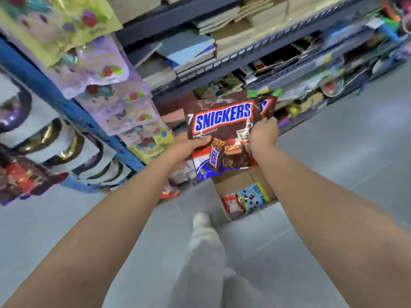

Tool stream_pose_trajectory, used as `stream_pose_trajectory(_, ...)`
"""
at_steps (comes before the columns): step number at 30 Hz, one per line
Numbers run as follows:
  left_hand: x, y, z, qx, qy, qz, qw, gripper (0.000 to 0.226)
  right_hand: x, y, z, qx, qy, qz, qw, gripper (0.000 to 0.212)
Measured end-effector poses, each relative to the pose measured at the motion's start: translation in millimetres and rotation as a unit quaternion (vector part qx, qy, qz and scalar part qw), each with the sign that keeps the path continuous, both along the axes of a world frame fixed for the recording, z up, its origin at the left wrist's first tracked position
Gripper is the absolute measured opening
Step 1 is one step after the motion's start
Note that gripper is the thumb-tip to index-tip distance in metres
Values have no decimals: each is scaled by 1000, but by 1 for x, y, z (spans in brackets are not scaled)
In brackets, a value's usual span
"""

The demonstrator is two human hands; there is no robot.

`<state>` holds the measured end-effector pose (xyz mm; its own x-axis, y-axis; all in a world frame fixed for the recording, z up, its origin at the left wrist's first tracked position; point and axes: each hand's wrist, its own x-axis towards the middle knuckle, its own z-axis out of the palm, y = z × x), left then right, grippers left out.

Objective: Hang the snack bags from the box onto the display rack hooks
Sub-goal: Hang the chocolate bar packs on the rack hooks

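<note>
Both hands hold brown Snickers snack bags [222, 121] up in the middle of the view, above the cardboard box [231, 181] on the floor. My left hand [189, 146] grips the front bag's lower left edge. My right hand [263, 132] grips the right side, where a second Snickers bag [266, 105] shows behind the first. A blue bag and a red bag [244, 197] lie in the box. The display rack [73, 112], with blue posts and hanging purple and yellow bags, stands at the left.
Dark shelves [222, 63] stacked with notebooks and paper goods run across the back. White and black bags [55, 138] hang at lower left. My leg and white shoe [203, 230] stand on the grey floor beside the box.
</note>
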<state>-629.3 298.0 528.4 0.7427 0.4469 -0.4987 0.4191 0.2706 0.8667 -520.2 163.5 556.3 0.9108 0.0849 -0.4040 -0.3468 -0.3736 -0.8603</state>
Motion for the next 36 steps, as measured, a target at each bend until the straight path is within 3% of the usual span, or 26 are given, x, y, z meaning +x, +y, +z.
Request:
stream_pose_trajectory(3,-61,8,29,65,-19,128,989,11,-41,20,25,-14,-32,116,993,39)
stream_pose_trajectory(8,-155,31,84,247,-9,288,925,41,-113,56,58,2,-92,244,965,35)
stream_pose_trajectory(12,-221,52,119,352,86,207,909,37,-167,77,92,-24,-159,330,930,33)
stream_pose_trajectory(16,-271,60,142,448,164,139,868,28,-219,102,120,-4,-198,366,909,30)
stream_pose_trajectory(23,-346,86,191,507,119,155,839,19,-296,139,159,30,-241,386,890,22)
stream_pose_trajectory(29,-389,131,242,523,97,215,819,16,-347,177,205,94,-282,377,877,31)
stream_pose_trajectory(32,-401,155,261,528,100,238,809,16,-366,193,227,96,-307,380,867,36)
stream_pose_trajectory(36,-404,182,286,563,83,251,783,16,-377,206,251,35,-390,371,842,18)
